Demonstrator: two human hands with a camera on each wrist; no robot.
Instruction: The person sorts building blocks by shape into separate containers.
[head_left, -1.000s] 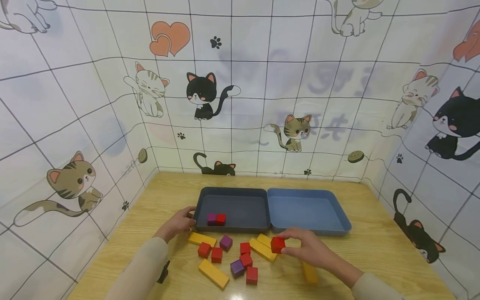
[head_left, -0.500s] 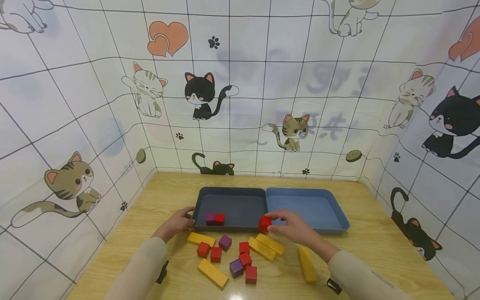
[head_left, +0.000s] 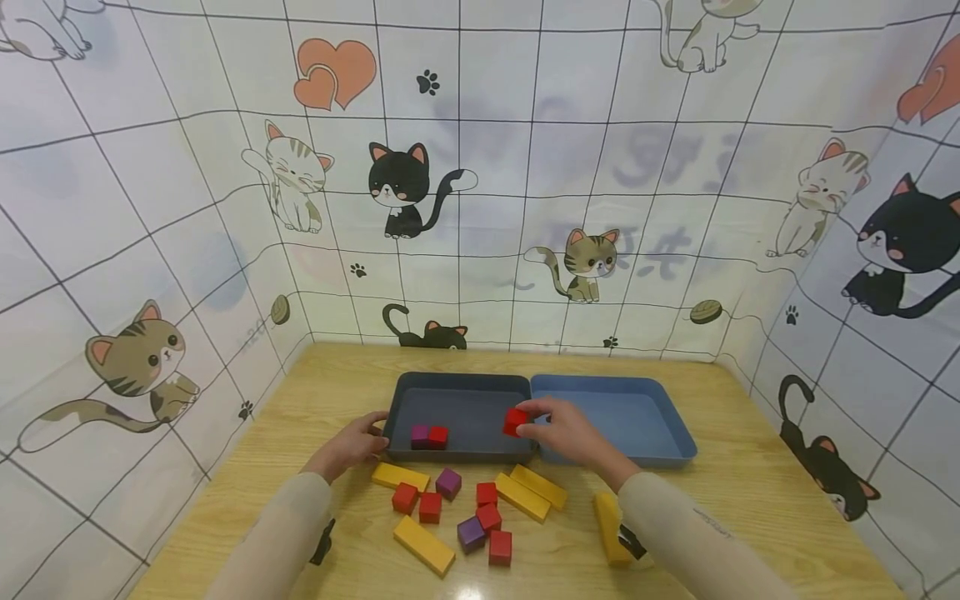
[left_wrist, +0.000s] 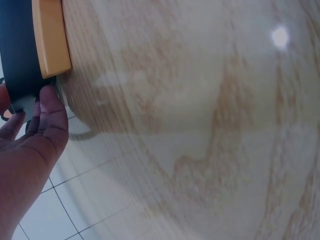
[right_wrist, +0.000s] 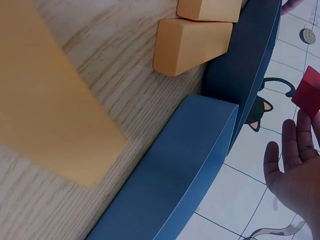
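Note:
My right hand (head_left: 558, 429) pinches a red cube (head_left: 515, 422) over the right end of the dark grey tray (head_left: 472, 456). In the right wrist view the same red cube (right_wrist: 307, 92) shows at the fingertips. My left hand (head_left: 358, 443) holds the tray's left side near the front corner, and in the left wrist view its thumb and fingers (left_wrist: 52, 112) lie against the dark wall (left_wrist: 20, 55). A purple cube (head_left: 420, 437) and another red cube (head_left: 438, 437) sit side by side inside this tray.
A blue tray (head_left: 615, 459) stands against the dark one on the right. In front lie several red cubes (head_left: 500, 548), purple cubes (head_left: 472, 534) and yellow blocks (head_left: 424, 546). One yellow block (head_left: 611, 529) lies beneath the right forearm. Cat-printed sheets wall the table.
My right hand has carried the red cube leftward and away from me, from above the yellow blocks to over the dark tray. The left hand has stayed at the tray's side.

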